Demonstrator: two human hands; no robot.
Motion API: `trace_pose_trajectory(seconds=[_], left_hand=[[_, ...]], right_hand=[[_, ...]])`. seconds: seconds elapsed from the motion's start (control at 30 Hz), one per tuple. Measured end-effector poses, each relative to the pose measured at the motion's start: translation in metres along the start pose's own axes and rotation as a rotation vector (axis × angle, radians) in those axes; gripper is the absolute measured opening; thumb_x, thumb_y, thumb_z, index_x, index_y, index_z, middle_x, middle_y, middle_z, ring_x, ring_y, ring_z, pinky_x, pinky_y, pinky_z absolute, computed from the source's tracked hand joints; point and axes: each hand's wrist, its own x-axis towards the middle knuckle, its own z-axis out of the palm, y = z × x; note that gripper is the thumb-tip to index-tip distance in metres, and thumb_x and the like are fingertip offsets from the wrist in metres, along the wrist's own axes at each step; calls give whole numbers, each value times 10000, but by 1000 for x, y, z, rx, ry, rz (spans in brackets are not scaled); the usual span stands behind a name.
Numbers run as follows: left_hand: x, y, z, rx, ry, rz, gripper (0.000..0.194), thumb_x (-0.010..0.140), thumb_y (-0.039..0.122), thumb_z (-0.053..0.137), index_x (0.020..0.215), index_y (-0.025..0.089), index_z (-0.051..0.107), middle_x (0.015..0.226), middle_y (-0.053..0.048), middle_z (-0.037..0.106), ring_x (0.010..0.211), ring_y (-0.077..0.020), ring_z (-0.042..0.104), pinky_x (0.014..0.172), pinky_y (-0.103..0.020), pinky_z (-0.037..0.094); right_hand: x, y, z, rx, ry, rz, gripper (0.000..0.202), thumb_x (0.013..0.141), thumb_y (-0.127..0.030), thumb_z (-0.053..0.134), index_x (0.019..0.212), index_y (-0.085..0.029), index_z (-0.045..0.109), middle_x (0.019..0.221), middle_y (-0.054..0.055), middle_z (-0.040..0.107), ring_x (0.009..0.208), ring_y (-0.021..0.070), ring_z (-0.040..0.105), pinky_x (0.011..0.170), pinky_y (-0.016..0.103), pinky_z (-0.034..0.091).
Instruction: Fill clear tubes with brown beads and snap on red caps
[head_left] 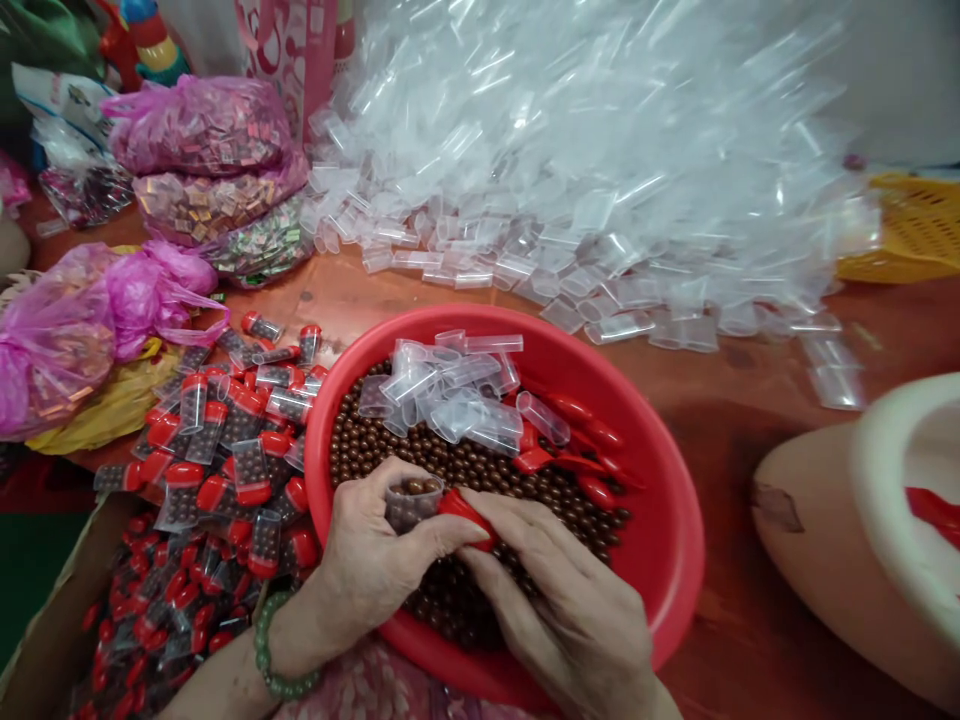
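Red-brown surface is spanning the frame, carrying a heap of clear tubes, upper center to upper right. Red basin is sitting center. Pile of red-capped tubes is lying lower left. Right hand and left hand are working lower center, over basin: left fingers are grasping a filled tube, right fingers are pinching a red cap against it; can't tell if seated. Brown balls are covering the basin's bottom.
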Motion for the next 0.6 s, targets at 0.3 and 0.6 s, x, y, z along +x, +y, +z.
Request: trace_pose_trajectory(seconds=[0.3, 0.6], left_hand=[[0, 3, -1, -14, -133, 4, 230, 753, 362, 695, 752, 141, 630, 592, 18, 559, 547, -93, 479, 539, -222, 377], [1, 5, -1, -288, -241, -83, 419, 731, 510, 736, 827, 127, 595, 676, 0, 586, 611, -95, 545, 619, -222, 440]], right_hand=[[0, 10, -13, 389, -21, 371, 244, 793, -193, 730, 1022, -275, 706, 888, 6, 751, 764, 155, 720, 706, 209, 598], [-2, -4, 8, 415, 180, 548, 193, 826, -255, 702, 1010, -282, 753, 955, 33, 767, 840, 198, 733, 746, 288, 604]])
